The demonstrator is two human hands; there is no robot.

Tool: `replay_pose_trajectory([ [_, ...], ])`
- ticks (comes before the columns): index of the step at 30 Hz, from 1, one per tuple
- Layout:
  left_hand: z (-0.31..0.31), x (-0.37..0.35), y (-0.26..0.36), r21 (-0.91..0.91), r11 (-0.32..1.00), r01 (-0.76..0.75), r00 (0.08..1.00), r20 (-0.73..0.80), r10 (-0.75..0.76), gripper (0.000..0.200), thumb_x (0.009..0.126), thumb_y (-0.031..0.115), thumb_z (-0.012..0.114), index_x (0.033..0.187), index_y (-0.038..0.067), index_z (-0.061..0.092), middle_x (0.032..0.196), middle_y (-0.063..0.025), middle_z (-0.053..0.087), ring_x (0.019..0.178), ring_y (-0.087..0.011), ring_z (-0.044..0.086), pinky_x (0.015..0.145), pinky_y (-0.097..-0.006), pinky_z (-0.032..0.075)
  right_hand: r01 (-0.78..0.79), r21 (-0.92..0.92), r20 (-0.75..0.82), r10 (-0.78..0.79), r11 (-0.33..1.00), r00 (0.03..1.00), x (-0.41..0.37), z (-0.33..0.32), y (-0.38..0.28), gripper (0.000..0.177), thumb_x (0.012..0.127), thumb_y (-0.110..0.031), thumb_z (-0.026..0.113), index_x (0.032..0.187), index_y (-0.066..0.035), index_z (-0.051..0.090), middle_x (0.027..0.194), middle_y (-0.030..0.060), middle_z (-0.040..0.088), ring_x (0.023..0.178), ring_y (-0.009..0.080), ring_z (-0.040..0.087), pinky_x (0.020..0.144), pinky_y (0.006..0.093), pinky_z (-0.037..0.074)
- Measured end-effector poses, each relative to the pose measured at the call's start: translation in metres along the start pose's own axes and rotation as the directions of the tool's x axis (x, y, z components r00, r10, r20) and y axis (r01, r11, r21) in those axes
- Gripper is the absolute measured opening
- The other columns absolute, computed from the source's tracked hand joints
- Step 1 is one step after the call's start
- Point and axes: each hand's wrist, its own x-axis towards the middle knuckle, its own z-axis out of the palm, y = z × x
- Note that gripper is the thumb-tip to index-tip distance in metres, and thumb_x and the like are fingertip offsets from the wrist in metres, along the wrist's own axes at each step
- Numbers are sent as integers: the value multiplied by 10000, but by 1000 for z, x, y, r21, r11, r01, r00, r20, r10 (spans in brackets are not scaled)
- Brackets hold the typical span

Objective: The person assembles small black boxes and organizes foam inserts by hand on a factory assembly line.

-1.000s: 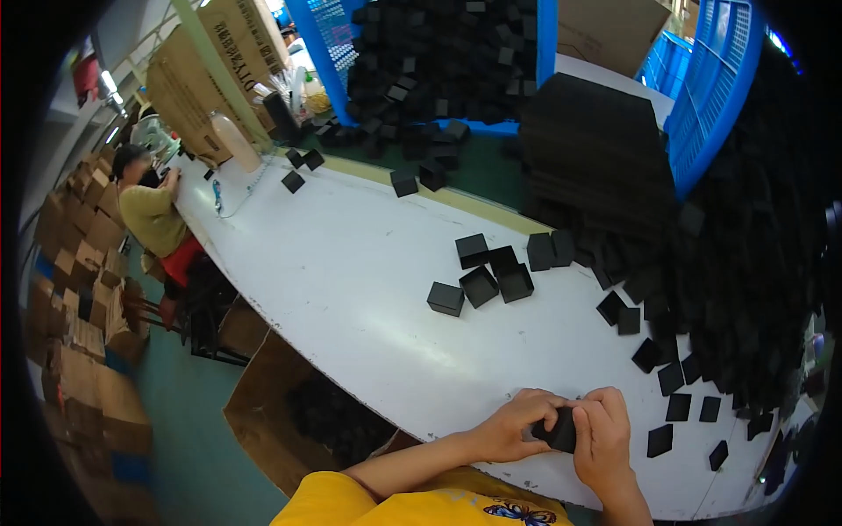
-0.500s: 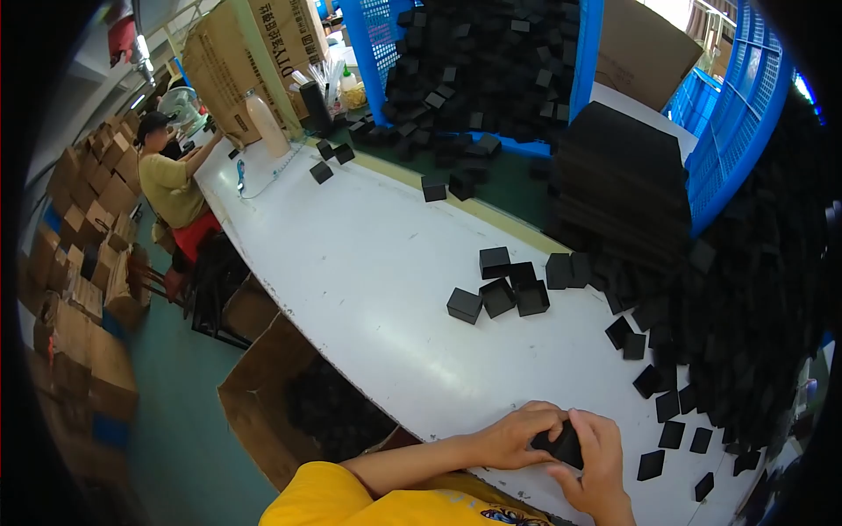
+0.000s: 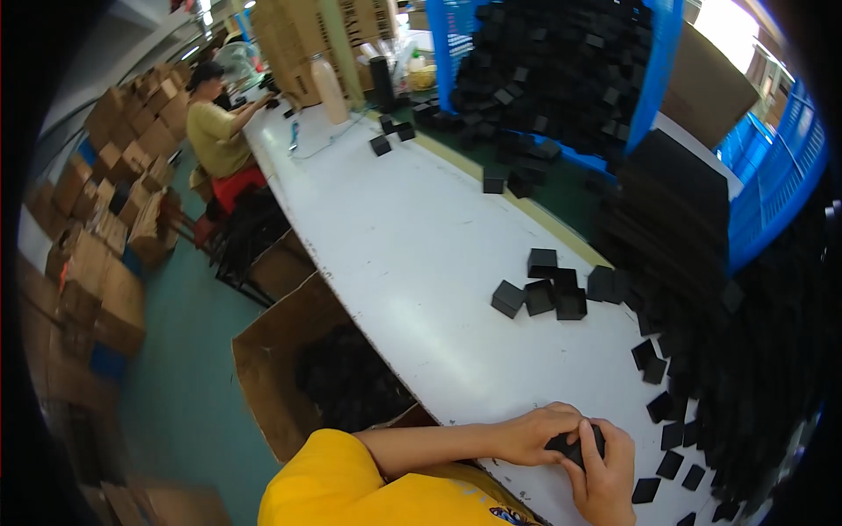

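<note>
Near the front edge of the white table [image 3: 395,316], my left hand [image 3: 535,437] and my right hand [image 3: 609,478] close together around one small black box [image 3: 572,449]. The fingers of both hands wrap it and hide much of its shape. Farther up the table lies a small group of black boxes [image 3: 541,298], some with an open side showing. To the right of my hands, loose black boxes [image 3: 670,465] are scattered beside a large dark heap [image 3: 745,368] of the same kind of pieces.
Below the table edge stands an open cardboard carton [image 3: 263,377] with dark pieces inside. A blue crate [image 3: 445,53] full of black boxes is at the back. A bottle [image 3: 329,89] stands farther along the table. A person in a yellow-green shirt [image 3: 215,145] sits at the far end.
The camera view has turned left, so the scene shifts right. Both hands stay on the black box, the right fingers now lying farther over its top.
</note>
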Motion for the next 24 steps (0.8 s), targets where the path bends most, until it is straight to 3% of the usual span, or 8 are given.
replay_pose_trajectory([
  [2, 0, -1, 3, 5, 1000, -5, 1000, -23, 5, 361, 730, 66, 768, 980, 63, 509, 1046, -125, 577, 1143, -355, 531, 1015, -456, 403, 26, -1, 6, -26, 1000, 1000, 3, -1, -1, 575, 842, -89, 746, 1378, -20, 551, 1259, 214, 586, 1093, 406, 576, 910, 487, 462],
  [5, 1, 0, 3, 7, 1000, -16, 1000, -26, 16, 364, 727, 78, 783, 932, 76, 481, 1039, -137, 577, 1114, -359, 537, 988, -452, 411, 34, 27, 10, -34, 999, 999, 4, 1, 1, 562, 852, -88, 741, 1377, -17, 555, 1263, 220, 583, 1100, 408, 573, 931, 485, 459],
  [9, 6, -3, -9, 14, 999, -46, 998, -40, 46, 374, 731, 101, 796, 968, 67, 508, 1037, -124, 581, 1110, -364, 539, 992, -462, 408, 30, 62, -61, -26, 998, 998, -1, 16, 5, 553, 862, -86, 734, 1380, -12, 555, 1278, 234, 576, 1112, 417, 567, 955, 494, 452],
  [12, 8, -4, -12, 15, 998, -65, 996, -64, 66, 374, 737, 119, 795, 987, 64, 523, 1062, -119, 593, 1115, -372, 540, 996, -468, 407, 51, -37, -128, -56, 998, 990, -5, 27, 3, 563, 857, -79, 738, 1384, -12, 552, 1295, 244, 570, 1120, 417, 565, 948, 490, 458],
  [18, 7, -1, -11, -8, 1000, -25, 999, -45, 24, 360, 742, 128, 782, 984, 60, 524, 1120, -137, 605, 1127, -380, 543, 992, -473, 416, 93, 17, -211, -87, 996, 974, -29, 54, 29, 338, 904, -129, 653, 1224, -20, 667, 1321, 319, 499, 1149, 442, 501, 946, 515, 432],
  [21, 5, 0, -14, -35, 999, -40, 999, -25, 40, 337, 731, 105, 773, 952, 62, 523, 1125, -151, 603, 1120, -386, 548, 993, -474, 420, 112, 67, -175, -99, 991, 980, -25, 48, 31, 304, 901, -140, 665, 1183, -29, 690, 1320, 312, 501, 1147, 433, 502, 951, 509, 433],
  [24, 3, 1, -12, -51, 997, -50, 998, -41, 48, 314, 715, 71, 768, 915, 63, 526, 1128, -157, 610, 1130, -390, 554, 996, -474, 423, 209, 70, -227, -189, 975, 955, -12, 40, 30, 509, 854, -106, 730, 1335, -24, 585, 1323, 207, 575, 1164, 390, 563, 961, 482, 454],
])
